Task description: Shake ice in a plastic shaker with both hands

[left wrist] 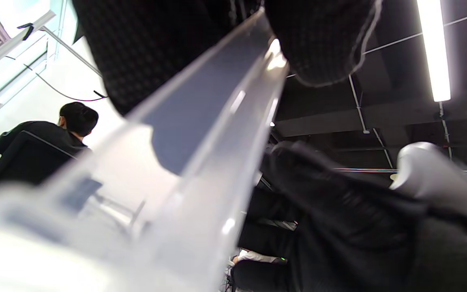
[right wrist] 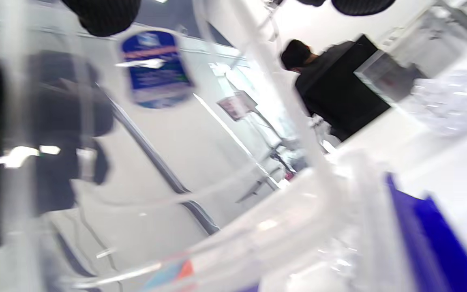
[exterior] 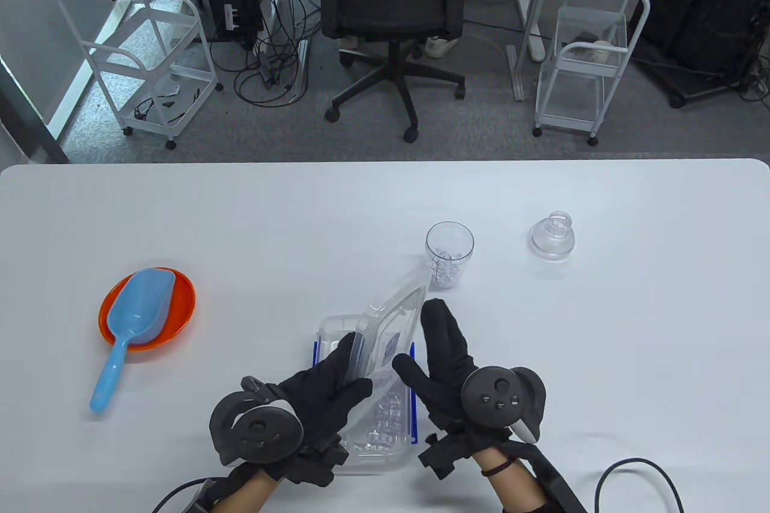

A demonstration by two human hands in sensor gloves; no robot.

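The clear plastic shaker cup [exterior: 450, 251] stands upright on the white table [exterior: 240, 224] with some ice in it. Its clear domed lid [exterior: 552, 234] stands apart to the right. Nearer me is a clear ice container [exterior: 376, 423] with blue clips, holding ice cubes. Both hands hold the container's clear flat lid [exterior: 391, 323] tilted up over it. My left hand [exterior: 355, 362] grips the lid's left edge [left wrist: 201, 142]. My right hand [exterior: 418, 335] holds its right edge between thumb and straight fingers. The right wrist view looks through the lid [right wrist: 176, 142].
An orange bowl [exterior: 180, 302] with a blue scoop [exterior: 129, 326] in it sits at the left of the table. A black cable [exterior: 637, 471] loops at the bottom right. An office chair [exterior: 394, 2] and white carts stand beyond the far edge.
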